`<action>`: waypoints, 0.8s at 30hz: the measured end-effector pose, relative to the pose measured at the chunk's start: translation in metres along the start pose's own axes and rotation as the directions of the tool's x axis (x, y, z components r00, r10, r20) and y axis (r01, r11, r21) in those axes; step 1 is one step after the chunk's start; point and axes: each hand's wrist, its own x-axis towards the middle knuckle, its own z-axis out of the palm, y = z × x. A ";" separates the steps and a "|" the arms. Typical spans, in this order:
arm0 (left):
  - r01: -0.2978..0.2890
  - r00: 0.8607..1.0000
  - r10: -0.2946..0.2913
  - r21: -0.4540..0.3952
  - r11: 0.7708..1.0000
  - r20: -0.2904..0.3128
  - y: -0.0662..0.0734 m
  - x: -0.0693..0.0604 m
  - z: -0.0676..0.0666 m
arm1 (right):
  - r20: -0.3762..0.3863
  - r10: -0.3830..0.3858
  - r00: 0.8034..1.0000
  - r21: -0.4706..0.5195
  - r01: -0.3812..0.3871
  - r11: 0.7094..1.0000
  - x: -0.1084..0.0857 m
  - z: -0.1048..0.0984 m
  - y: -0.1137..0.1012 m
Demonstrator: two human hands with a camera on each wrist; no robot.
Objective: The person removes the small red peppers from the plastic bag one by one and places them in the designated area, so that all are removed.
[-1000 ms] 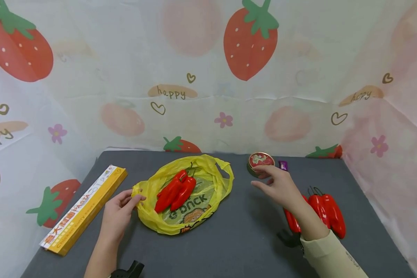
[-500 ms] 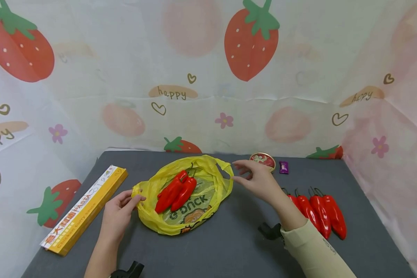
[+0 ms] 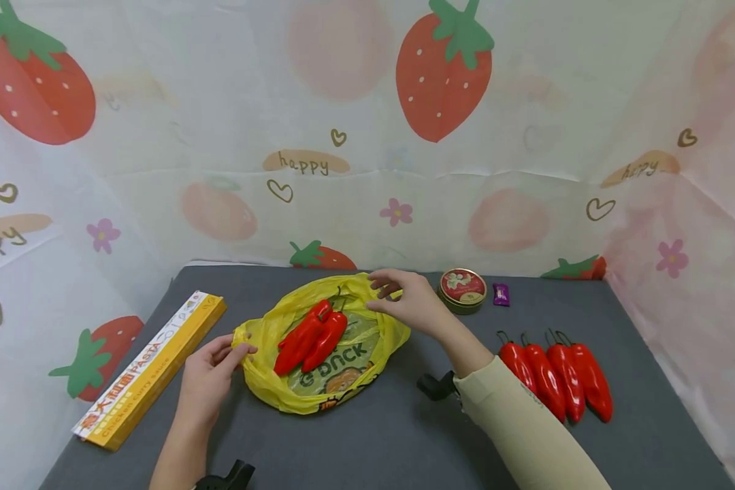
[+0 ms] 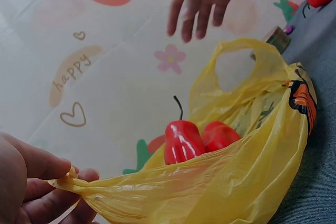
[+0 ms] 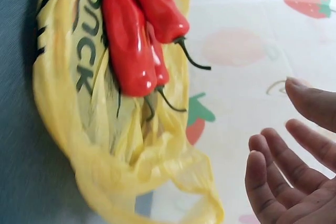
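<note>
A gray counter (image 3: 367, 446) is backed by a strawberry-printed sheet (image 3: 355, 122). Near its middle, a yellow bag (image 3: 262, 382) is pinched at its left edge by the left hand (image 3: 205, 378); red peppers (image 3: 303, 344) (three are shown in the right wrist view) are contained inside. Above the far right rim, the right hand (image 3: 407, 299) is held loosely open, nothing gripped. Four more peppers (image 3: 545, 380) are laid at right.

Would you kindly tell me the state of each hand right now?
Left hand: closed, pinching the yellow bag at its edge.
Right hand: open, holding nothing.
</note>
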 end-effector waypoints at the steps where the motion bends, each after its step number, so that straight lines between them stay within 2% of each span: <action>1: 0.001 1.000 -0.001 0.000 1.000 0.000 0.000 0.000 0.000 | 0.012 0.001 1.000 0.019 -0.002 1.000 0.004 0.002 -0.001; 8: 0.009 1.000 -0.009 -0.004 1.000 0.006 0.002 0.000 -0.001 | 0.105 0.049 0.993 0.128 -0.063 0.990 0.032 0.025 -0.003; 13: 0.008 1.000 -0.008 -0.008 1.000 0.008 0.002 -0.001 -0.001 | 0.179 0.101 0.979 0.181 -0.134 0.974 0.045 0.046 0.001; 15: 0.008 1.000 -0.008 -0.006 1.000 0.010 0.002 -0.001 -0.001 | 0.208 0.087 0.974 0.166 -0.123 0.978 0.049 0.054 0.003; 20: 0.010 1.000 -0.010 0.004 1.000 0.009 0.003 -0.001 -0.001 | 0.272 0.020 0.962 0.069 -0.041 0.997 0.056 0.075 0.006; 24: 0.013 1.000 -0.013 0.009 1.000 0.005 0.003 -0.002 -0.001 | 0.303 0.049 0.952 0.023 -0.059 0.998 0.058 0.086 0.007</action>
